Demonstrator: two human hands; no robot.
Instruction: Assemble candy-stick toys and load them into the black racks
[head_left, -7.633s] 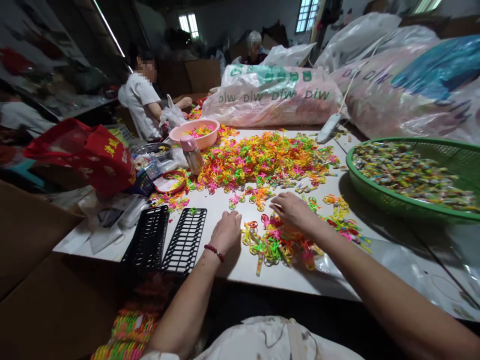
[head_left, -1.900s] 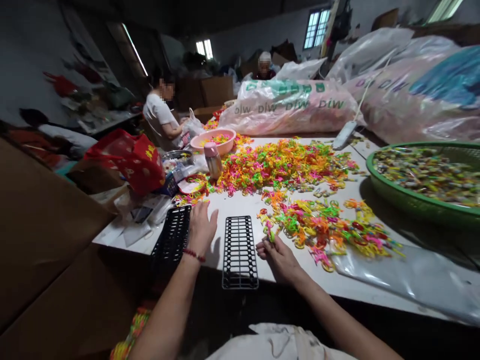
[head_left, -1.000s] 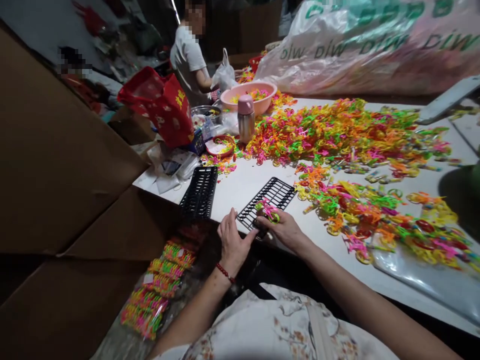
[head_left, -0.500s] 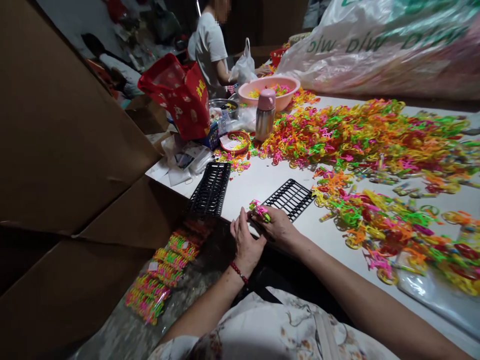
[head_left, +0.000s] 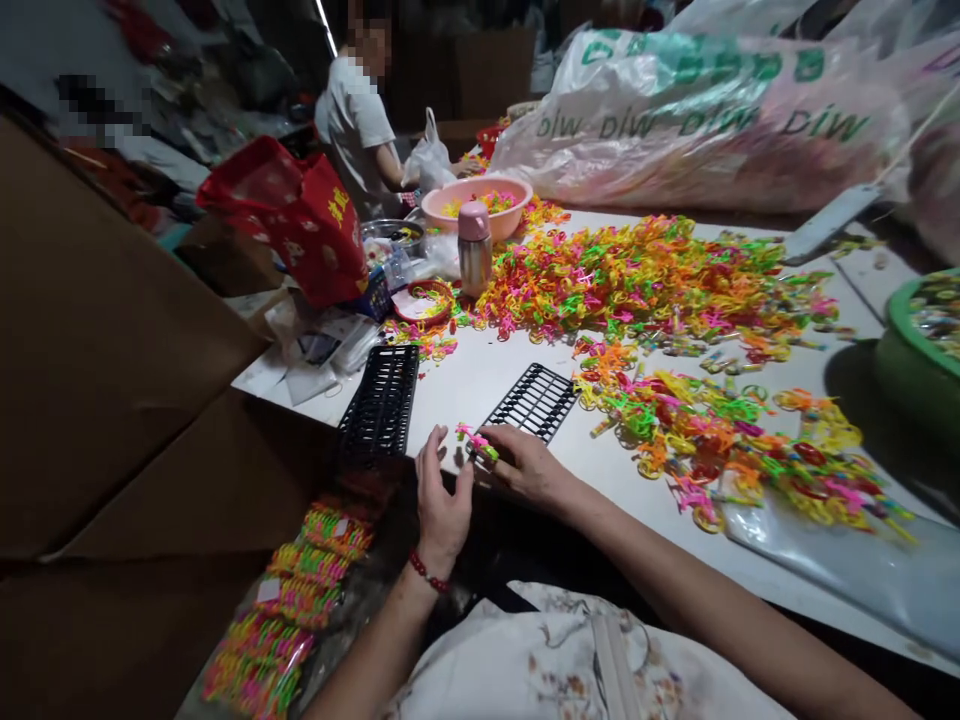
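My right hand (head_left: pixel 531 466) pinches a small pink and green plastic toy (head_left: pixel 478 441) at the table's near edge; its exact kind is too small to make out. Facing it, my left hand (head_left: pixel 444 505), with a red bead bracelet at the wrist, has its thumb and fingers apart and holds nothing. Just beyond my right hand lies a black plastic rack (head_left: pixel 534 400) with rows of slots. A stack of similar black racks (head_left: pixel 381 400) sits left of my hands, at the table edge. Colourful small plastic pieces (head_left: pixel 697 430) spread to the right.
A large heap of bright pieces (head_left: pixel 622 280) covers the table's middle, beside a pink-lidded flask (head_left: pixel 474 255) and a pink basin (head_left: pixel 480 200). A red bag (head_left: pixel 300 220) stands left, a green tub (head_left: pixel 919 350) right. Packed toys (head_left: pixel 292 590) lie below left. Another person (head_left: pixel 360 130) works behind.
My left hand has come away from the toy and its fingers have spread. The toy stays in my right hand. The view has turned right, bringing the green tub into sight.
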